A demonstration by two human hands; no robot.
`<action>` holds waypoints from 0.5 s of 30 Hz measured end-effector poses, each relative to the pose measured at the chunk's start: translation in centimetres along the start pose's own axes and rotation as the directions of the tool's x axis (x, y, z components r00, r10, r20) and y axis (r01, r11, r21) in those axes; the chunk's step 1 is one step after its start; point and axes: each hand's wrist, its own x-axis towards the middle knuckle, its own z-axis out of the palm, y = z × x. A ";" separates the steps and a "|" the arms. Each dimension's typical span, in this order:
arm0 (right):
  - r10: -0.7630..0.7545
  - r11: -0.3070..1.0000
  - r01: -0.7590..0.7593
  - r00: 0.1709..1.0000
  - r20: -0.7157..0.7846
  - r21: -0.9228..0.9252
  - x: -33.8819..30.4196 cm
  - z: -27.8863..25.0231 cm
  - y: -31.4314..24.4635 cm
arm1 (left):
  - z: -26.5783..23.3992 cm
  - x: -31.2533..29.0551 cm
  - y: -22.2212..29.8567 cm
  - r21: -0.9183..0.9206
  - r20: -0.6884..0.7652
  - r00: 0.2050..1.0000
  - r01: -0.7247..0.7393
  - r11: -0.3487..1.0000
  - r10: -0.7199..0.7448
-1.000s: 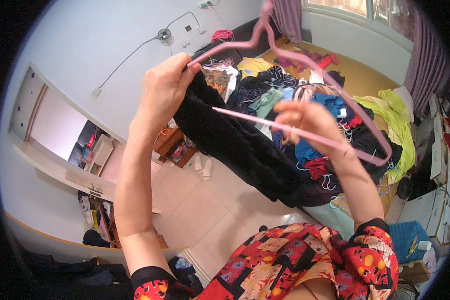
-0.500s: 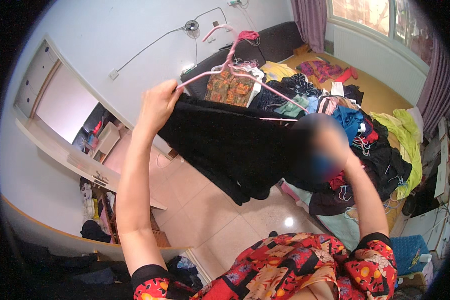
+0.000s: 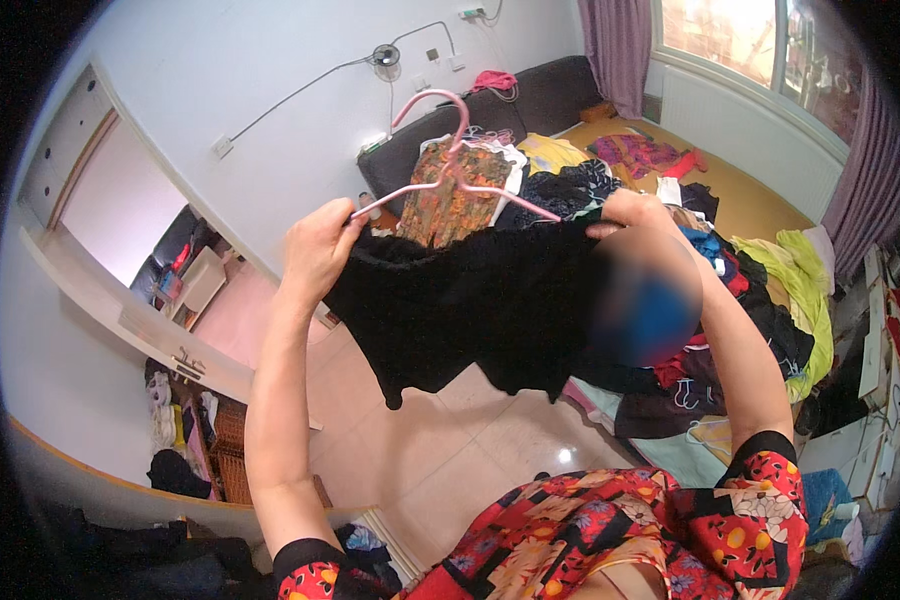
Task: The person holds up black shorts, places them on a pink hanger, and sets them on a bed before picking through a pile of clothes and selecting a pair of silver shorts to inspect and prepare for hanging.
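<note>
You are holding a black garment (image 3: 480,310) spread out in front of you, up in the air over the tiled floor (image 3: 440,450), with a pink hanger (image 3: 448,165) sitting at its top edge. Your left hand (image 3: 320,250) is closing its grip on the garment's left corner and the hanger's arm. Your right hand (image 3: 635,215) is pinching the right corner. Behind it, a bed (image 3: 750,205) is lying heaped with a pile of clothes (image 3: 730,270).
</note>
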 end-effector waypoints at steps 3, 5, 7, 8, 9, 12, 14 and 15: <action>-0.013 0.994 0.021 0.997 -0.071 0.103 2.5 0.3 -0.7 | -0.3 0.4 -0.2 -0.037 0.065 0.998 0.019 0.999 -0.017; -0.059 0.980 0.080 0.991 -0.118 0.184 4.0 1.2 -0.8 | -0.6 0.1 0.0 -0.165 0.121 0.991 0.071 0.984 -0.051; 0.026 0.956 -0.005 0.997 -0.068 0.294 4.6 2.8 -2.0 | -0.8 0.2 -0.7 -0.297 0.129 0.987 0.130 0.946 -0.095; 0.110 0.915 -0.098 0.994 -0.008 0.391 4.8 3.5 -2.4 | -0.9 0.3 -1.0 -0.427 0.142 0.981 0.181 0.886 -0.131; 0.081 0.917 -0.081 0.997 0.016 0.390 4.8 4.6 -1.7 | -1.0 0.3 -1.0 -0.425 0.140 0.981 0.181 0.887 -0.134; 0.211 0.876 -0.208 0.977 0.042 0.434 5.5 4.2 -2.0 | -2.1 -0.1 -1.5 -0.468 0.124 0.979 0.203 0.860 -0.163; 0.186 0.909 -0.141 0.979 -0.080 0.392 6.3 2.6 -2.2 | -3.2 -0.2 -2.1 -0.515 0.210 0.952 0.301 0.803 -0.222; 0.171 0.913 -0.136 0.984 -0.059 0.385 6.6 1.8 -1.9 | -3.5 -0.3 -3.4 -0.519 0.216 0.955 0.289 0.804 -0.204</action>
